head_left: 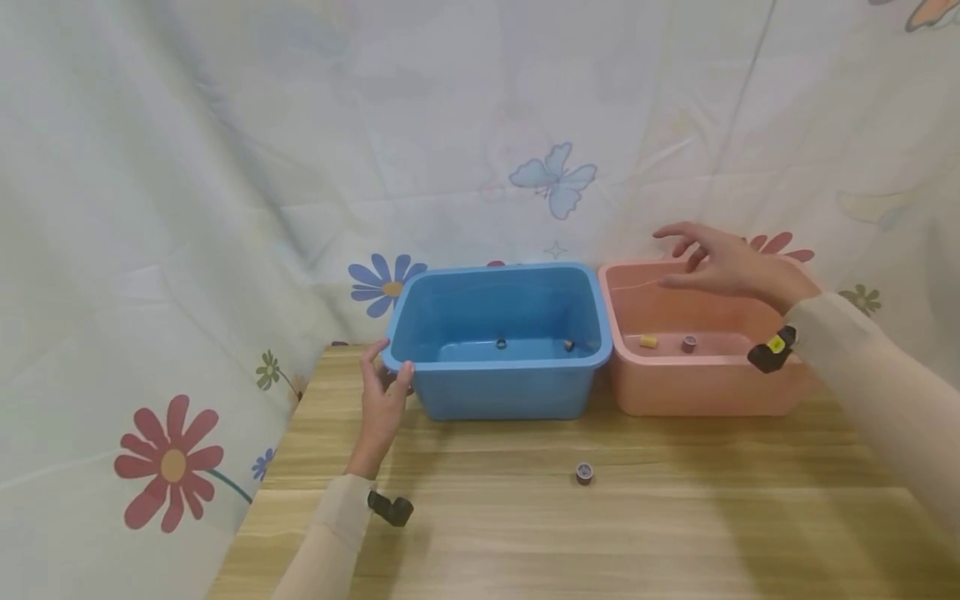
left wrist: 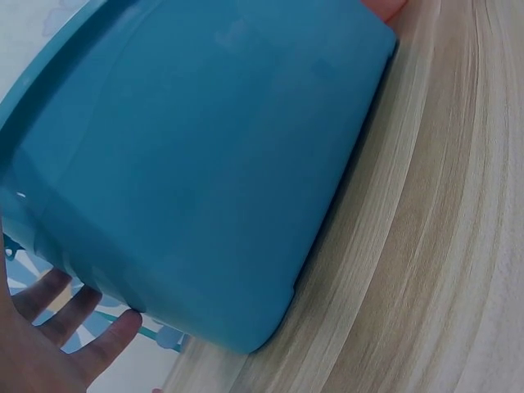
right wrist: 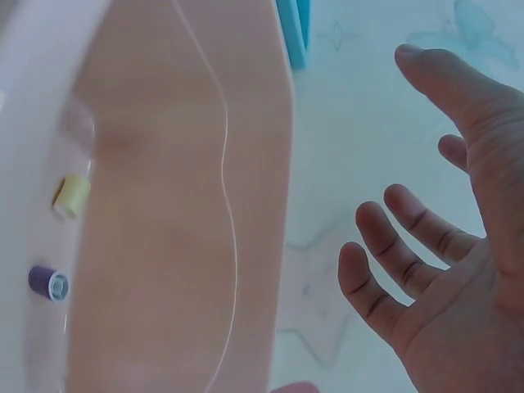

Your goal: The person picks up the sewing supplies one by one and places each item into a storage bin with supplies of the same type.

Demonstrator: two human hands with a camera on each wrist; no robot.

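My left hand holds the left front corner of a blue bin, thumb at the front rim and fingers along the left side. In the left wrist view, those fingers touch the bin's wall. Above the back of a pink bin, my right hand hovers with thumb and fingers apart, nothing between them. A yellow thread spool and a purple thread spool lie inside the pink bin. A thin white line, apparently thread, crosses its inner wall.
Two small dark spools, one left and one right, lie in the blue bin. Another small spool stands on the wooden table before the bins. A patterned curtain hangs behind.
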